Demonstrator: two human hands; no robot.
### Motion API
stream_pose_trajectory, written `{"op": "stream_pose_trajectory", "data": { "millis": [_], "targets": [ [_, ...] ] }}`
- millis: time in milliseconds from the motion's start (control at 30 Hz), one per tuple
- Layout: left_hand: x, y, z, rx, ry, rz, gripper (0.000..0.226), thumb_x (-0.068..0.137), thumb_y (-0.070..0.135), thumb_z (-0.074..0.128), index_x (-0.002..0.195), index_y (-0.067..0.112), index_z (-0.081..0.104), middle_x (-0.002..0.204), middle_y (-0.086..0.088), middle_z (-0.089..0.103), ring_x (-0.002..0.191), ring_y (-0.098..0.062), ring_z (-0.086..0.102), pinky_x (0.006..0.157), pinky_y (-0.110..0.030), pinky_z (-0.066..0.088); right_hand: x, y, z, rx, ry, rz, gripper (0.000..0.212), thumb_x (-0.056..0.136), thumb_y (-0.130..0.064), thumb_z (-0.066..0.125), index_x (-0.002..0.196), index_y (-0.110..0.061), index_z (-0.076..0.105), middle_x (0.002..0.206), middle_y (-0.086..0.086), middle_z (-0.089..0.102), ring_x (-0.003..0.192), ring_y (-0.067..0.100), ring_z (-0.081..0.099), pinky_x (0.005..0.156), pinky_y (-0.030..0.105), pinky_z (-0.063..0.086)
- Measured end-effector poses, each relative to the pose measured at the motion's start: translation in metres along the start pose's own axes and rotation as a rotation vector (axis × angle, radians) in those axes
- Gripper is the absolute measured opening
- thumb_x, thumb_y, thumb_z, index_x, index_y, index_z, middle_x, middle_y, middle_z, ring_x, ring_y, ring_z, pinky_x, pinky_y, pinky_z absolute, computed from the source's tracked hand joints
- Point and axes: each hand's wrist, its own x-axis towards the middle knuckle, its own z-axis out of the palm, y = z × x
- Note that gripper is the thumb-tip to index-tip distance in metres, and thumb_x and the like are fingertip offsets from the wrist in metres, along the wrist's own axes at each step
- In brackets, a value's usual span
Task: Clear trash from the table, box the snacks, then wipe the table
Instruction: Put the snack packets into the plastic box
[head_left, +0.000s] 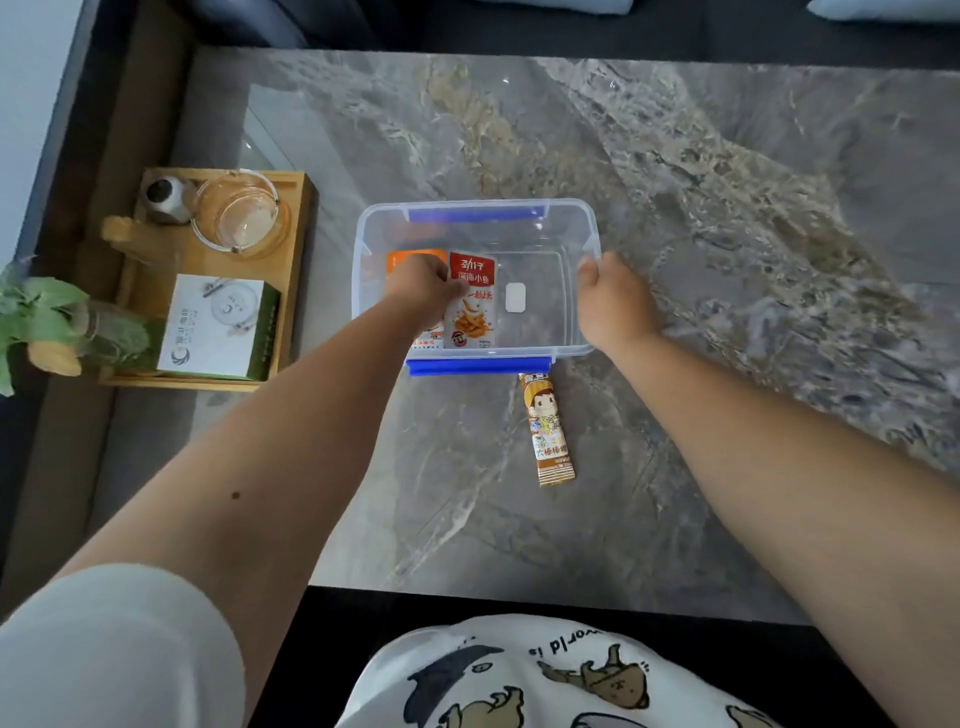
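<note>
A clear plastic box (524, 208) with blue clips stands mid-table. Inside it, at the left, lie an orange snack packet (402, 260) and a red-and-white fish snack packet (474, 306). My left hand (418, 286) reaches into the box and rests on these packets, fingers curled on them. My right hand (613, 301) grips the box's right rim. A small white pad (515, 297) sits on the box floor. A long orange snack stick packet (548, 431) lies on the table just in front of the box.
A wooden tray (298, 249) at the left holds a glass teapot (236, 215), a small dark-topped jar (165, 200) and a white-green tea box (218, 327). A plant in a glass (62, 327) stands at the tray's left. The grey marble table (727, 208) stretches right.
</note>
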Motion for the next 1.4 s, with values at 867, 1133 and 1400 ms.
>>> {"op": "stream_pose_trajectory", "data": {
  "millis": [867, 1133, 1400],
  "targets": [
    [-0.112, -0.006, 0.01, 0.435, 0.258, 0.741, 0.028, 0.093, 0.029, 0.053, 0.071, 0.012, 0.05, 0.062, -0.007, 0.058, 0.053, -0.028, 0.053, 0.048, -0.03, 0.038, 0.0, -0.002, -0.001, 0.005, -0.026, 0.029, 0.041, 0.097, -0.04, 0.026, 0.1, -0.007, 0.051, 0.085, 0.01, 0.057, 0.072, 0.028, 0.05, 0.061, 0.034, 0.033],
    [-0.141, -0.053, 0.104, 0.798, -0.101, 0.6, 0.053, 0.097, 0.054, 0.025, 0.145, 0.032, 0.019, 0.13, -0.007, 0.055, 0.102, -0.029, 0.061, 0.066, -0.037, 0.051, 0.002, -0.002, 0.0, -0.005, -0.037, 0.034, 0.041, 0.096, -0.039, 0.027, 0.102, -0.007, 0.051, 0.097, 0.015, 0.062, 0.074, 0.03, 0.05, 0.063, 0.034, 0.033],
    [-0.149, -0.089, 0.104, 0.903, -0.071, 0.68, 0.048, 0.096, 0.048, 0.034, 0.141, 0.035, 0.025, 0.124, -0.009, 0.047, 0.107, -0.032, 0.05, 0.078, -0.042, 0.047, 0.005, -0.001, 0.002, -0.027, -0.019, 0.036, 0.042, 0.097, -0.04, 0.026, 0.103, -0.007, 0.052, 0.088, 0.009, 0.056, 0.071, 0.026, 0.046, 0.062, 0.034, 0.032]
  ]
}}
